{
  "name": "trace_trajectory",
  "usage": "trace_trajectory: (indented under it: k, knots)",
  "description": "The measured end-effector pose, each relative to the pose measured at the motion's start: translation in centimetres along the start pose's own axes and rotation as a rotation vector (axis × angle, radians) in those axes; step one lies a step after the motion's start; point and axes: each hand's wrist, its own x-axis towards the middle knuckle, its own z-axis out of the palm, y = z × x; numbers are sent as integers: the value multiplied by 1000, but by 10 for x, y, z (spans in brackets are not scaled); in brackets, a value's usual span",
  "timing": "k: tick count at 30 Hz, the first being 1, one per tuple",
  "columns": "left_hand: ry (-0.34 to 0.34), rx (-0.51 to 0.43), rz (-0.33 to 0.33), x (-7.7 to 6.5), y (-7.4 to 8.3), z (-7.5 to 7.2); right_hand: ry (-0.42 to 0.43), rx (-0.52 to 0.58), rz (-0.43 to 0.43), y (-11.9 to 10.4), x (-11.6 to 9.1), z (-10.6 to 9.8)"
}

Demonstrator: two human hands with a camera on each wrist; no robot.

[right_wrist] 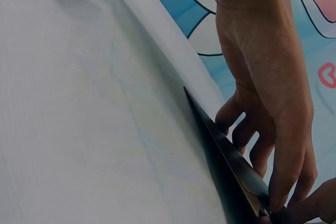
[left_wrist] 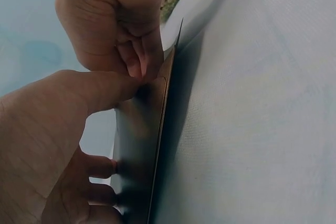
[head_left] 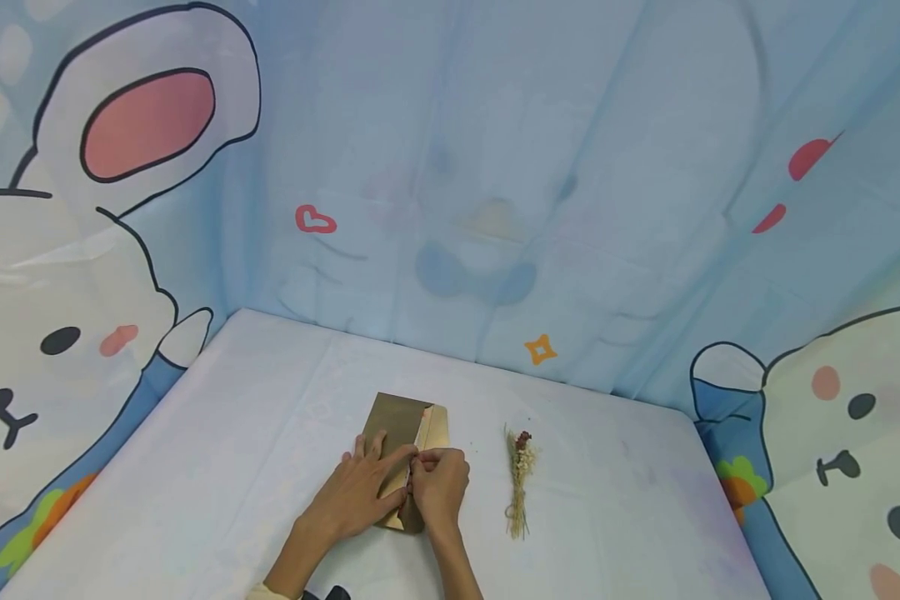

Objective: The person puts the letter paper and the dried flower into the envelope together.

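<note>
Behind the work hangs a pale blue backdrop (head_left: 607, 125) with cartoon rabbits; it meets the slanting far edge of the white-covered table (head_left: 630, 500). White cloth runs wide to my left – and beyond the dried flower bundle on my right.

Near the table's front, slightly left of centre in the head view, lies the golden envelope (head_left: 397, 417), tilted a little, its far end well short of the backdrop. The lighter flap (head_left: 436, 425) sticks out along its right long edge.

My left hand (head_left: 356, 492) is spread over the envelope, fingers apart, thumb near that edge. My right hand (head_left: 438, 487) – fingers bent – pinches the envelope at the flap side.

Smallest: dried flower bundle (head_left: 520, 479), lying lengthwise, apart from my right hand.
</note>
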Motion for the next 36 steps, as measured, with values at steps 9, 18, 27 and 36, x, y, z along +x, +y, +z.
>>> trace_trajectory:
  k: [9,18,27,36]
  knots:
    - [-7,15,11,0,1,0,43,-111,-10,-1,-3,4]
    - [-17,-10,1,1,5,1,-49,-24,-3,3,-3,-7]
    - [-1,-12,-27,0,4,3,-47,-3,-18,0,-5,-12]
    - [-24,-35,-35,-2,10,-3,216,-151,-114,10,5,-52]
